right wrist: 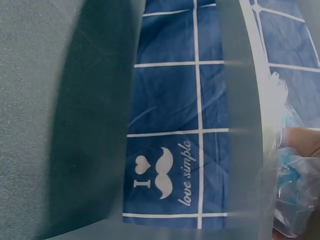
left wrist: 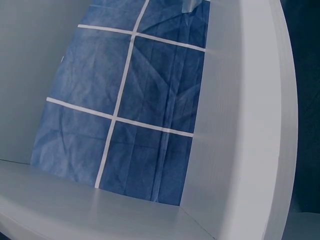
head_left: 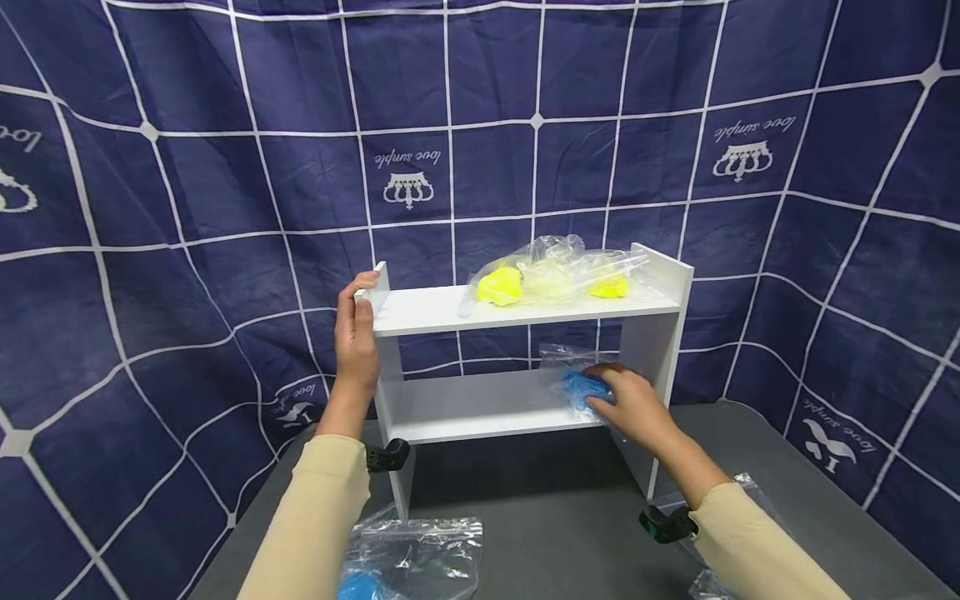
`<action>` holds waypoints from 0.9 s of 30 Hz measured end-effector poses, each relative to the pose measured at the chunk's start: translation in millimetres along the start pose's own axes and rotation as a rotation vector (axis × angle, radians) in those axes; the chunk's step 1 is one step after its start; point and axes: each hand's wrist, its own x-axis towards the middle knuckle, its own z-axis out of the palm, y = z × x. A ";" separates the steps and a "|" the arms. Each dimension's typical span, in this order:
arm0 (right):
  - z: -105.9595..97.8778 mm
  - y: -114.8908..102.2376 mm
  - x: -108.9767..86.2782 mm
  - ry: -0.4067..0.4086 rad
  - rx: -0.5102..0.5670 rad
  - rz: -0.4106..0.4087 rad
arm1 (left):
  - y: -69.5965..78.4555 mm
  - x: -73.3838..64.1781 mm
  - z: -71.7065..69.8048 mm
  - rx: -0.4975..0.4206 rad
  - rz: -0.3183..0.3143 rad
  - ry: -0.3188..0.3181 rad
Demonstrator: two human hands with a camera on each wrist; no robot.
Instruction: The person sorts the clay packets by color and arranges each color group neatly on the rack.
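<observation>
A white two-tier shelf (head_left: pixel 465 408) stands on the dark grey surface. My left hand (head_left: pixel 356 342) grips its left side panel near the top, fingers over the edge. Only the shelf's white boards (left wrist: pixel 260 125) show in the left wrist view; that hand is out of it. At the right end of the lower tier, my right hand (head_left: pixel 633 408) holds a clear plastic bag (head_left: pixel 577 388) with something blue inside. The right wrist view catches the crinkled bag (right wrist: pixel 295 195) and part of the hand (right wrist: pixel 302 141) at its right edge.
On the top tier lie clear bags with bright yellow contents (head_left: pixel 500 286). A zip bag (head_left: pixel 442 550) with a blue item (head_left: pixel 360 586) lies in front of the shelf at the left. More clear plastic (head_left: pixel 708 586) lies under the right forearm. A blue checked curtain (head_left: pixel 495 175) hangs behind.
</observation>
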 end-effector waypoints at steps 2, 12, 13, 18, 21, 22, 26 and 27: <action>1.7 0.5 0.5 0.008 -0.004 0.003 | 0.2 0.6 -0.7 0.008 -0.006 -0.004; -0.5 3.5 -11.9 0.072 -0.054 -0.045 | 1.2 0.0 -1.2 0.005 -0.016 -0.003; -2.3 3.6 -14.7 0.085 -0.049 -0.052 | 1.2 -0.4 -0.8 0.005 -0.015 -0.002; -15.7 2.2 -30.5 0.095 -0.010 -0.061 | 0.7 -1.3 -0.2 0.001 -0.015 -0.002; -24.8 3.4 -42.7 0.108 0.024 -0.076 | 0.4 -1.4 0.1 0.008 -0.016 -0.003; -27.9 4.3 -47.2 0.122 0.037 -0.079 | 0.2 -1.3 0.1 0.010 -0.013 -0.004; -38.4 7.6 -63.5 0.184 0.067 -0.089 | -1.4 -0.3 -1.0 0.012 -0.009 -0.004; -40.8 8.4 -67.4 0.198 0.064 -0.091 | -1.6 -0.2 -1.2 0.009 -0.010 -0.003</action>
